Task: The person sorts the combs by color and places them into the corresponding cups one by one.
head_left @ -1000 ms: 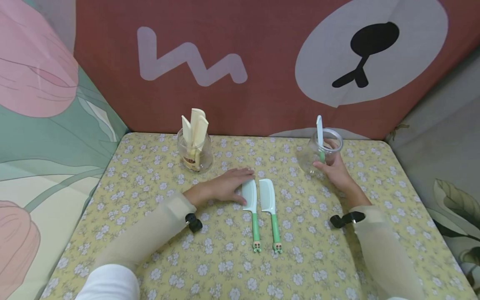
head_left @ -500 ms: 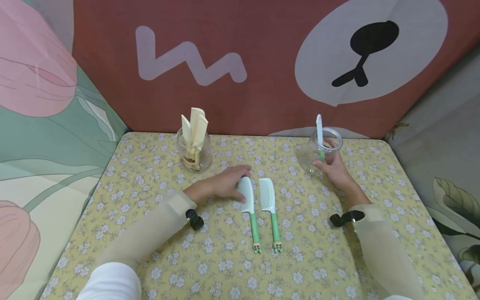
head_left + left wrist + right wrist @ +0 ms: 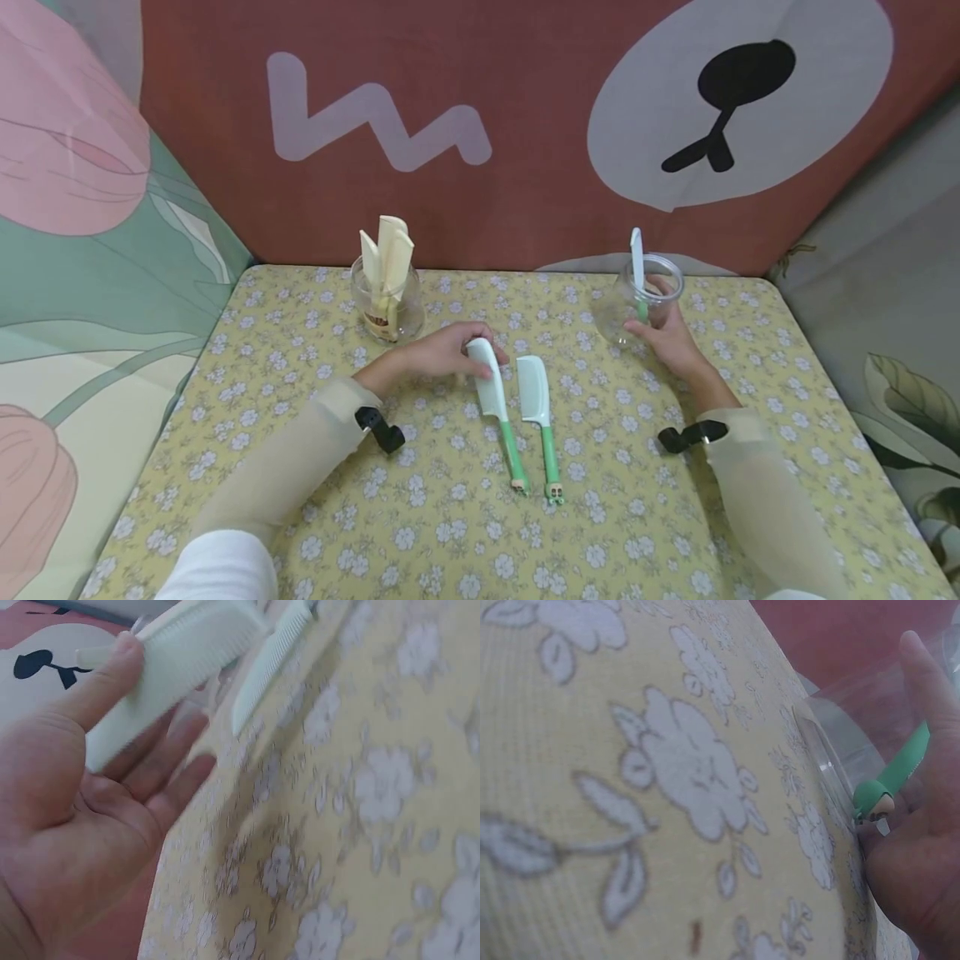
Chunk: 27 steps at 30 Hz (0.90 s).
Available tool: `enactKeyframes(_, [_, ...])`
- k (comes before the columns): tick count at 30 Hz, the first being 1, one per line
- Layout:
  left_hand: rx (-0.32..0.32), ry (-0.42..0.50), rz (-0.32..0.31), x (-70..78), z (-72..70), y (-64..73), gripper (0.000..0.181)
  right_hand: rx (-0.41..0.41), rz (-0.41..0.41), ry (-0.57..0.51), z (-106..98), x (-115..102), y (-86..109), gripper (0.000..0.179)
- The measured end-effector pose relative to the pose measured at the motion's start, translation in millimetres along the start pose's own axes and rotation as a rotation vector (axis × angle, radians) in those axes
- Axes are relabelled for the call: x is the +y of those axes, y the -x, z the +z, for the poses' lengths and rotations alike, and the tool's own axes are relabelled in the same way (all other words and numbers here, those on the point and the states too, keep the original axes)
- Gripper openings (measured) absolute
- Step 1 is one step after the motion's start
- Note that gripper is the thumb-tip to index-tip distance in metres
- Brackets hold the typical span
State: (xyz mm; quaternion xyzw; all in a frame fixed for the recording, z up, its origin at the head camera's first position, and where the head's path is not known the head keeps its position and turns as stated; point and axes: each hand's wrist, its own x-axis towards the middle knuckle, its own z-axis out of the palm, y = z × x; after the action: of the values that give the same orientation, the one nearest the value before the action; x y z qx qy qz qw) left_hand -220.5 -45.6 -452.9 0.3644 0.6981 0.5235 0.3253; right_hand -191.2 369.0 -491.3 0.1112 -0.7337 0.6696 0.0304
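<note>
My left hand (image 3: 442, 350) pinches a pale mint comb (image 3: 491, 387) by its toothed head, between thumb and fingers. The comb's head is tilted up, and its green handle with a small character end slants down toward me. In the left wrist view my thumb lies across the comb (image 3: 184, 667), teeth facing down. A matching comb (image 3: 534, 392) lies flat just to its right. At the right, my right hand (image 3: 678, 350) grips a clear jar (image 3: 609, 317), tilted, with one similar comb (image 3: 637, 258) standing inside. The right wrist view shows that comb's green handle (image 3: 907, 761) through the jar wall.
Back left stands another clear jar (image 3: 412, 318) holding several cream-yellow combs (image 3: 388, 254). A yellow floral cloth covers the table (image 3: 420, 517). A red printed backdrop (image 3: 525, 208) rises right behind its far edge, and printed fabric hangs at both sides.
My left hand has gone from resting over the left comb to pinching it; the comb's head has risen and shifted left. The right hand and its jar stay put.
</note>
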Motion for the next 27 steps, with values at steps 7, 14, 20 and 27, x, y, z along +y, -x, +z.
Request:
enactKeyframes(7, [0.078, 0.224, -0.023, 5.9, 6.8, 0.4, 0.023, 0.001, 0.003, 0.008, 1, 0, 0.7, 0.081])
enactKeyframes(14, [0.156, 0.371, 0.02, 7.5, 15.0, 1.6, 0.025, 0.004, -0.001, 0.012, 2, -1, 0.4, 0.083])
enactKeyframes(20, [0.15, 0.393, 0.026, 7.4, 20.5, 0.5, 0.035, 0.001, -0.006, 0.015, 2, -1, 1.0, 0.084])
enactKeyframes(27, [0.138, 0.395, 0.008, 16.9, 20.5, 0.4, 0.036, 0.01, -0.006, 0.02, 1, 0, 0.1, 0.084])
